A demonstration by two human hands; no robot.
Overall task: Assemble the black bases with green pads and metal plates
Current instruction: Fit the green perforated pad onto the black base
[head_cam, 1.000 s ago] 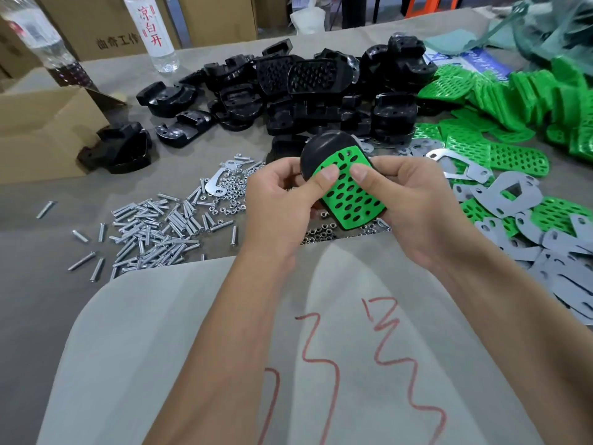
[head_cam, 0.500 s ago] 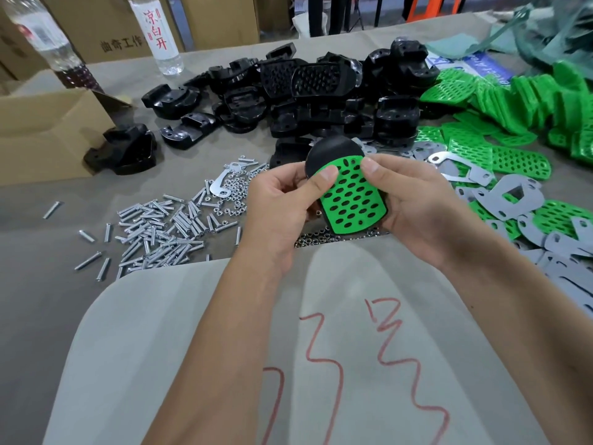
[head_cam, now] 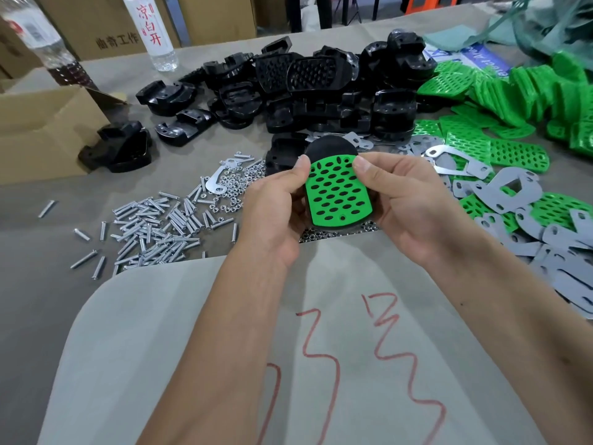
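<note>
grey cloth-covered table [head_cam: 48,316], cardboard boxes [head_cam: 106,24] stacked behind, orange chair [head_cam: 426,1] far bg, bright even light

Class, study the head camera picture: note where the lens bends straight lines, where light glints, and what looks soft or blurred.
Head view: the wide lens bows the far table edge; light glints off the screws and the black bases; the green pad between both thumbs is sharp, while the green heap at the right edge looks smeared.
</note>
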